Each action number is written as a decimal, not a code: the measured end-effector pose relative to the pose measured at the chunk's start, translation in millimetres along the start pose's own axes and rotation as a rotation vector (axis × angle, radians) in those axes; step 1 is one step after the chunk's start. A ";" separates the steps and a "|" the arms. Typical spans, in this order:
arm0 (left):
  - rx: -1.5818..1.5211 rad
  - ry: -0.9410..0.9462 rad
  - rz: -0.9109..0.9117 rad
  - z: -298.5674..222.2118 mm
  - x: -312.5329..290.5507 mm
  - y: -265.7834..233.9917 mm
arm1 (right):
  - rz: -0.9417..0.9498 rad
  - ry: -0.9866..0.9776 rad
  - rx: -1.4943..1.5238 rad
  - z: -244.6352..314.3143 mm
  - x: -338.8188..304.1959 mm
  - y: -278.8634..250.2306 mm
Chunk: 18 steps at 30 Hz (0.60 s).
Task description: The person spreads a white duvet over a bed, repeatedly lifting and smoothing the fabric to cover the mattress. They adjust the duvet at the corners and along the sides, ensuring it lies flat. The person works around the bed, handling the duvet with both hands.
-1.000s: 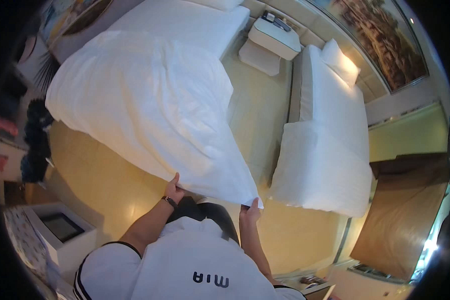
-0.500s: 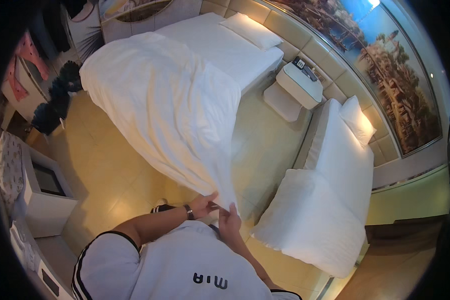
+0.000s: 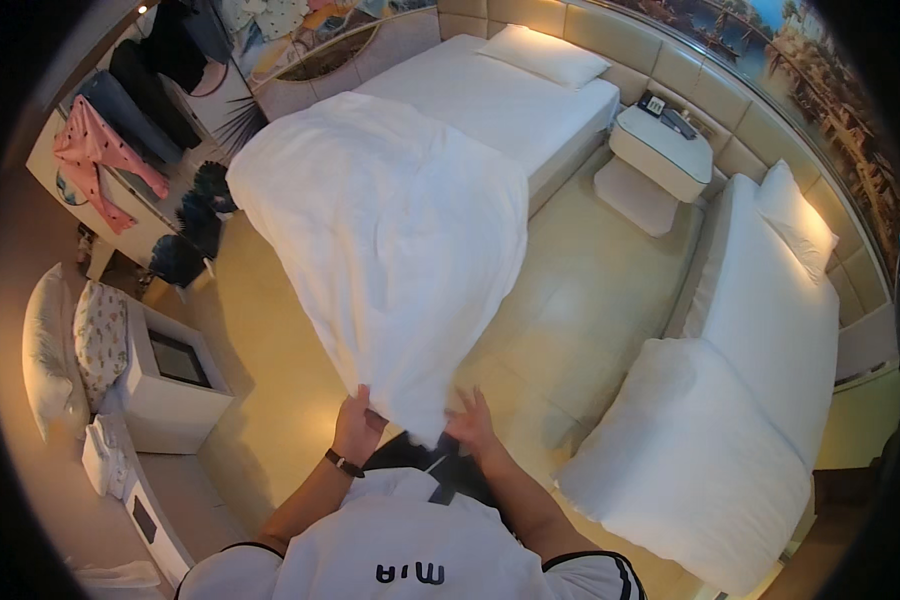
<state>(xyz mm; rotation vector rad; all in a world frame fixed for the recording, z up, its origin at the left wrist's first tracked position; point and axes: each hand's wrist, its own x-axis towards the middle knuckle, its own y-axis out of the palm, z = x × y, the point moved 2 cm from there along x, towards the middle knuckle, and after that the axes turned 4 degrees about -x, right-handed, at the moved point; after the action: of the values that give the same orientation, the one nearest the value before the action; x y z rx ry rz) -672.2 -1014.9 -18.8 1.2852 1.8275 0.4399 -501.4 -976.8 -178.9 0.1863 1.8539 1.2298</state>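
A white duvet (image 3: 390,230) spreads over the foot of the larger bed and stretches down toward me, narrowing at its near end. My left hand (image 3: 358,425) is closed round its near left corner, thumb on top. At the near right edge, my right hand (image 3: 472,425) pinches the cloth, with some fingers raised off it. Between my hands the near edge sags and looks slightly blurred. Under the duvet lies the larger bed's white mattress (image 3: 420,85), bare toward the pillow (image 3: 543,56).
A smaller bed (image 3: 760,290) with folded white bedding (image 3: 690,450) stands at right. Between the beds is a nightstand (image 3: 662,150) holding a phone. At left are a white cabinet (image 3: 175,400), cushions (image 3: 100,335) and hanging clothes (image 3: 95,150). Tiled floor (image 3: 560,310) separates the beds.
My hands have moved apart, the left one leftward along the duvet's near edge. The gathered near end has widened, and the view has shifted leftward.
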 end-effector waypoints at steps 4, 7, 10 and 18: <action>0.047 -0.021 -0.063 -5.0 -5.4 -9.4 | 0.049 -0.030 -0.154 10.5 63.7 -5.7; -0.080 0.030 -0.059 -5.5 -2.3 7.4 | 0.006 -0.090 -0.202 26.6 111.9 -14.3; -0.152 0.058 -0.103 -0.8 8.2 -27.8 | -0.102 -0.266 -0.291 55.4 125.5 -10.5; -0.435 0.100 -0.379 63.4 45.2 -94.5 | -0.363 -0.754 -0.539 136.0 -3.2 30.6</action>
<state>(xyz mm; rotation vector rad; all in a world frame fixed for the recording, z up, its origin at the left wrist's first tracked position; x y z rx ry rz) -684.4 -1024.5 -140.2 0.6176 1.8719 0.6539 -410.1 -871.7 -169.4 0.0034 0.8314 1.1411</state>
